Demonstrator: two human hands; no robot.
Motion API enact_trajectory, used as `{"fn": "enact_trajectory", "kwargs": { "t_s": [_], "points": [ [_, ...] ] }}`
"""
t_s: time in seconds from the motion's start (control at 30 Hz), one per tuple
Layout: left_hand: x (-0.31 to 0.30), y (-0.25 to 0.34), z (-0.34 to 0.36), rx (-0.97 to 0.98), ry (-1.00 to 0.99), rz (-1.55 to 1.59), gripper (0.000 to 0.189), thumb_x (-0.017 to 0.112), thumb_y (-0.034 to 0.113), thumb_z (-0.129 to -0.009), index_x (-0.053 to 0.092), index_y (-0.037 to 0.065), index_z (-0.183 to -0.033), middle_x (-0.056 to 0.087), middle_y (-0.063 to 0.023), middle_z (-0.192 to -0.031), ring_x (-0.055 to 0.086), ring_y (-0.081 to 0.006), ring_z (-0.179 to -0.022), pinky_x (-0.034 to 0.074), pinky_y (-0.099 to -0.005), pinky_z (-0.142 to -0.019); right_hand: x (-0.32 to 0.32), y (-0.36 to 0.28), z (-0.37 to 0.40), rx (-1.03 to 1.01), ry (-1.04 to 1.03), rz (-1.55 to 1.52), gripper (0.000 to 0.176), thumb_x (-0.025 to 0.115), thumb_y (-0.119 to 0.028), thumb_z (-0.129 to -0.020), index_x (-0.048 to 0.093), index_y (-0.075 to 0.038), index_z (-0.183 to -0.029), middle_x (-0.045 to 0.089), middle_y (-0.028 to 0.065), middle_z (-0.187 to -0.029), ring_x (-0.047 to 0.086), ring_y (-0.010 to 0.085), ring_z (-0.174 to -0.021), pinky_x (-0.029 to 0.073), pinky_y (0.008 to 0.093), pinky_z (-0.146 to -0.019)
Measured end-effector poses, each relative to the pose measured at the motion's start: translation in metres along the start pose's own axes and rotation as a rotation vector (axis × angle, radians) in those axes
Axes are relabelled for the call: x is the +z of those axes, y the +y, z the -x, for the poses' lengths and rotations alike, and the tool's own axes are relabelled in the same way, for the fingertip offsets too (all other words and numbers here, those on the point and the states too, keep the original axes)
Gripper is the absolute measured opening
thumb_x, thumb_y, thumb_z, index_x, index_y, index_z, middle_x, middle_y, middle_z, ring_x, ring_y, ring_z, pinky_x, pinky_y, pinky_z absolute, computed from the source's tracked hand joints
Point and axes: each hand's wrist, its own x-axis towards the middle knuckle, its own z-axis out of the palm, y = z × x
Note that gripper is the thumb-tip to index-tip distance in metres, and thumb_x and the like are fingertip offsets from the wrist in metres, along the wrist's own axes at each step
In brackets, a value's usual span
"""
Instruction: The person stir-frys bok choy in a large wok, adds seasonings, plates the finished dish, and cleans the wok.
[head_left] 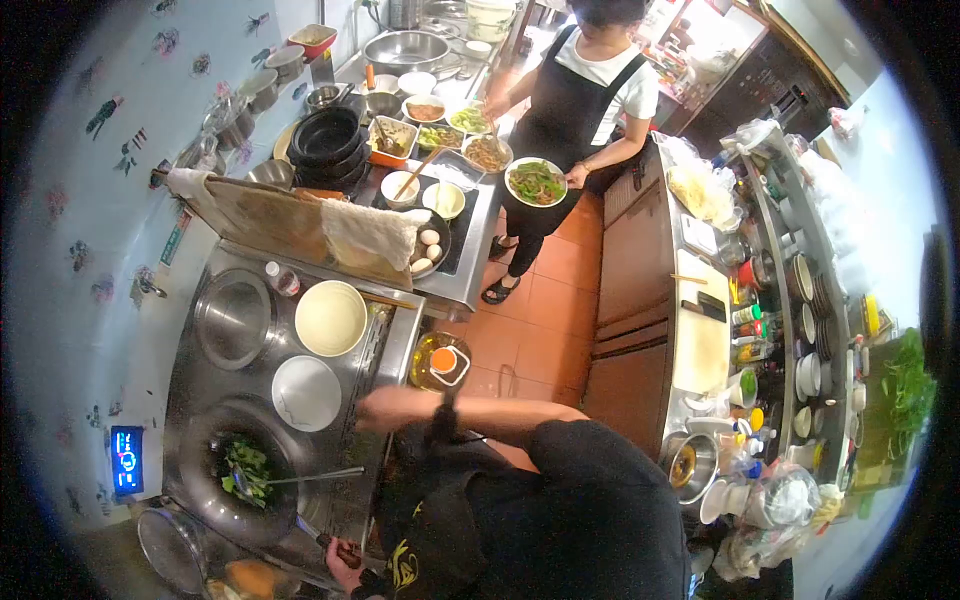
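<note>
Wok (202, 490) on stove, lower left; leafy greens (250, 462) and ladle (315, 475) inside. Likely heavy, stiff, hot; greens soft, slick. Best hold: wooden handle (348, 553), where left hand (342, 573) is curled round it. Right hand (382, 410) by stove edge, blurred; finger spread and grip can't be told. Frying pan (445, 247) contains eggs (429, 245).

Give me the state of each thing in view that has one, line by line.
Left hand, closed on a wooden handle
Right hand, grip unclear
Wok, holding leafy greens
Metal ladle, resting in the wok
White bowl, upright, looks empty
Oil jug, capped
Wall display, lit
Eggs, whole
Black pots, stacked
</note>
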Motion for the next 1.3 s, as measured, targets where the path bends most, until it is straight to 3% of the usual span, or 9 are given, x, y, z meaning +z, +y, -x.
{"fn": "enact_trajectory", "kwargs": {
  "t_s": [0.27, 0.37, 0.47, 0.57, 0.77, 0.83, 1.0, 1.1, 1.3],
  "points": [
    [-0.03, -0.028, -0.034, 0.058, -0.128, 0.213, 0.036, 0.056, 0.033, -0.099, 0.053, 0.009, -0.072, 0.057, -0.0062, -0.069, 0.042, -0.0173, -0.045, 0.039, -0.0341, -0.042, 0.143, -0.037, -0.113, -0.17, -0.436, -0.237, 0.05, 0.06, -0.036, -0.086, 0.064, 0.008, -0.109, 0.07, 0.0225, -0.097, 0.068, 0.0368, -0.091, 0.053, 0.0454, -0.079],
    [-0.033, -0.009, -0.013, -0.138, -0.194, 0.256, 0.027, 0.056, 0.026, -0.1, 0.064, 0.005, -0.085, 0.064, -0.0095, -0.074, 0.059, -0.0304, -0.073, 0.045, -0.0437, -0.067, 0.09, -0.074, -0.055, 0.008, -0.448, -0.246, 0.044, 0.059, -0.029, -0.082, 0.067, 0.005, -0.108, 0.071, 0.018, -0.093, 0.068, 0.0304, -0.083, 0.054, 0.0431, -0.073],
    [-0.061, -0.063, -0.083, 0.105, -0.228, 0.272, 0.032, 0.053, 0.034, -0.101, 0.059, 0.009, -0.083, 0.06, -0.0034, -0.075, 0.049, -0.0213, -0.059, 0.041, -0.0397, -0.05, 0.153, -0.029, -0.104, -0.263, -0.486, -0.261, 0.029, 0.067, -0.02, -0.079, 0.071, -0.001, -0.099, 0.072, 0.0143, -0.091, 0.068, 0.028, -0.08, 0.053, 0.0434, -0.067],
    [-0.051, -0.053, -0.073, 0.034, -0.135, 0.426, 0.035, 0.056, 0.032, -0.1, 0.054, 0.009, -0.074, 0.053, -0.0043, -0.065, 0.043, -0.0177, -0.045, 0.038, -0.0367, -0.038, 0.247, 0.004, -0.168, -1.355, -0.091, 0.112, 0.017, 0.074, -0.015, -0.073, 0.072, -0.005, -0.087, 0.072, 0.0109, -0.085, 0.068, 0.03, -0.076, 0.052, 0.0432, -0.064],
    [0.002, -0.016, -0.018, -0.05, -0.102, 0.446, 0.038, 0.052, 0.031, -0.101, 0.048, 0.011, -0.069, 0.041, -0.0021, -0.055, 0.039, -0.0158, -0.045, 0.035, -0.0344, -0.043, 0.2, -0.058, -0.122, -0.967, -0.038, 0.184, 0.007, 0.07, -0.008, -0.075, 0.068, -0.004, -0.081, 0.07, 0.0141, -0.083, 0.067, 0.0347, -0.078, 0.053, 0.0453, -0.068],
    [-0.004, -0.019, -0.039, -0.093, 0.0, 0.469, 0.04, 0.051, 0.031, -0.102, 0.046, 0.013, -0.067, 0.037, -0.0016, -0.053, 0.036, -0.015, -0.044, 0.032, -0.0345, -0.042, 0.161, -0.091, -0.092, -0.151, 0.242, -0.113, 0.007, 0.064, -0.01, -0.08, 0.068, -0.004, -0.08, 0.069, 0.0158, -0.082, 0.066, 0.0355, -0.076, 0.052, 0.0464, -0.066],
    [0.027, 0.006, 0.009, 0.076, -0.299, 0.393, 0.035, 0.053, 0.017, -0.1, 0.041, 0.017, -0.067, 0.036, 0.0046, -0.06, 0.034, -0.009, -0.05, 0.027, -0.0283, -0.046, 0.079, -0.09, -0.069, -0.176, -0.008, 0.241, 0.022, 0.058, -0.021, -0.087, 0.072, -0.004, -0.085, 0.069, 0.0189, -0.079, 0.07, 0.0343, -0.077, 0.056, 0.0469, -0.067],
    [0.014, -0.005, 0.008, -0.075, -0.22, 0.503, 0.03, 0.058, 0.019, -0.098, 0.045, 0.013, -0.071, 0.042, 0.0029, -0.062, 0.04, -0.0102, -0.053, 0.032, -0.0261, -0.05, 0.045, -0.094, -0.04, -0.271, 0.03, 0.375, 0.058, 0.057, -0.017, -0.087, 0.047, -0.013, -0.144, 0.068, 0.0199, -0.079, 0.069, 0.0373, -0.075, 0.054, 0.0488, -0.067],
    [0.011, 0.006, 0.015, -0.053, -0.144, 0.538, 0.017, 0.064, 0.015, -0.092, 0.056, 0.008, -0.079, 0.053, -0.0017, -0.065, 0.05, -0.0137, -0.054, 0.041, -0.0281, -0.049, 0.084, -0.131, -0.092, -0.36, 0.027, 0.427, 0.059, 0.054, -0.008, -0.082, 0.05, -0.01, -0.14, 0.066, 0.0237, -0.075, 0.066, 0.0414, -0.074, 0.051, 0.0534, -0.067]
  ]
}}
